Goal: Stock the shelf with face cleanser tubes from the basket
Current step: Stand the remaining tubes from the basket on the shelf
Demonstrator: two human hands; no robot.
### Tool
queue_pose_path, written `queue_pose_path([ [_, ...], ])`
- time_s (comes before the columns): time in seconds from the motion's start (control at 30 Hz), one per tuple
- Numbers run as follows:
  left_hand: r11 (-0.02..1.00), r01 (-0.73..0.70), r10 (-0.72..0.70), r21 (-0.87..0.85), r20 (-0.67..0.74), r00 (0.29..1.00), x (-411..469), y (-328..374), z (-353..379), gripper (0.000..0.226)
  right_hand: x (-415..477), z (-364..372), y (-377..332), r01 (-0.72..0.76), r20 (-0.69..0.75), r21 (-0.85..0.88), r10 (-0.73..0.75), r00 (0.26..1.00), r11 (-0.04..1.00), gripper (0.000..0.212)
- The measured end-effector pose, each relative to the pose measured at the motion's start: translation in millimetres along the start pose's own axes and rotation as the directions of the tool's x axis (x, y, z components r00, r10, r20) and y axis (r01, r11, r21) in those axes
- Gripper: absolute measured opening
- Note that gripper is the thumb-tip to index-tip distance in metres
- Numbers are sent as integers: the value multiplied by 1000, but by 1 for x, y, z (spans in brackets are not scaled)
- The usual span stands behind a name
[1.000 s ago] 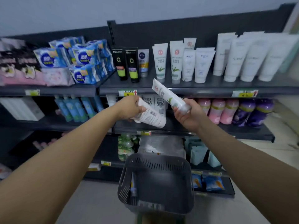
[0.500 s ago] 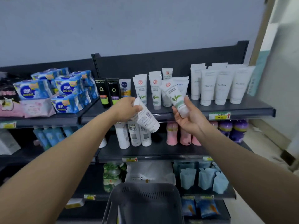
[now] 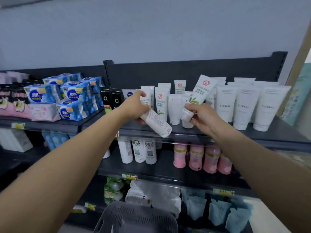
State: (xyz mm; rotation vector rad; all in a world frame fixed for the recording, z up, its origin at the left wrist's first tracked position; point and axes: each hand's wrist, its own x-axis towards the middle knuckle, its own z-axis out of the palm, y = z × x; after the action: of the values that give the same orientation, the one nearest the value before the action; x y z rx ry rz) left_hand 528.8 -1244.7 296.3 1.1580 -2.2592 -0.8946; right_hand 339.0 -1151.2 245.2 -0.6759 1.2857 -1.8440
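My left hand [image 3: 137, 107] grips a white cleanser tube [image 3: 157, 124] that tilts down to the right, its back label facing me, over the front lip of the top shelf [image 3: 188, 132]. My right hand [image 3: 200, 116] holds a second white tube with a green leaf and red seal [image 3: 199, 94] by its cap end, leaning up to the right in front of the standing tubes. Matching leaf tubes [image 3: 161, 101] stand upright on the shelf between my hands. The grey basket [image 3: 134, 219] sits at the bottom of the view; its inside is hidden.
Tall white Floral tubes [image 3: 244, 108] fill the shelf's right part. Black men's tubes [image 3: 111, 100] and blue packs [image 3: 74, 96] stand to the left. White bottles [image 3: 143, 150] and pink bottles [image 3: 202, 157] line the shelf below.
Both hands rose from above the basket to the top shelf with their tubes. The view tilted upward, so the basket dropped to the bottom edge.
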Motion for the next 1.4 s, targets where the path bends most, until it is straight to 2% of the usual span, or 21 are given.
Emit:
queue_pose_path([
  [0.1, 990, 55, -48, -126, 61, 997, 8, 4, 7, 9, 7, -2, -5, 92, -24, -75, -94, 995, 993, 20],
  [0.27, 960, 124, -93, -251, 130, 987, 35, 15, 19, 15, 15, -10, -17, 177, -64, -201, -193, 979, 963, 19],
  [0.33, 961, 140, -96, -240, 187, 978, 45, 21, 24, 9, 13, -11, -22, 186, -82, -251, -213, 974, 950, 19],
  [0.4, 966, 138, -91, -217, 212, 973, 55, 24, 28, 15, 11, -12, -25, 198, -99, -308, -239, 966, 931, 17],
  [0.53, 984, 83, -46, -158, 224, 974, 67, 32, 37, 8, 11, -16, -27, 200, -154, -322, -260, 953, 925, 16],
  [0.67, 990, 59, -28, -128, 227, 974, 75, 42, 50, 13, 9, -23, -32, 181, -202, -331, -257, 945, 926, 15],
  [0.83, 986, 67, -23, -152, 276, 961, 80, 60, 64, 9, 0, -30, -41, 207, -196, -364, -292, 936, 908, 16],
  [1.03, 988, 73, -22, -137, 342, 940, 84, 77, 85, 18, 1, -44, -50, 220, -196, -375, -309, 931, 901, 27],
  [1.23, 994, 75, -46, -84, 307, 951, 87, 88, 104, 25, 6, -64, -54, 206, -178, -447, -313, 933, 870, 33],
  [1.4, 988, 84, -33, -127, 356, 934, 87, 93, 113, 26, 10, -74, -53, 211, -158, -455, -311, 937, 865, 35],
])
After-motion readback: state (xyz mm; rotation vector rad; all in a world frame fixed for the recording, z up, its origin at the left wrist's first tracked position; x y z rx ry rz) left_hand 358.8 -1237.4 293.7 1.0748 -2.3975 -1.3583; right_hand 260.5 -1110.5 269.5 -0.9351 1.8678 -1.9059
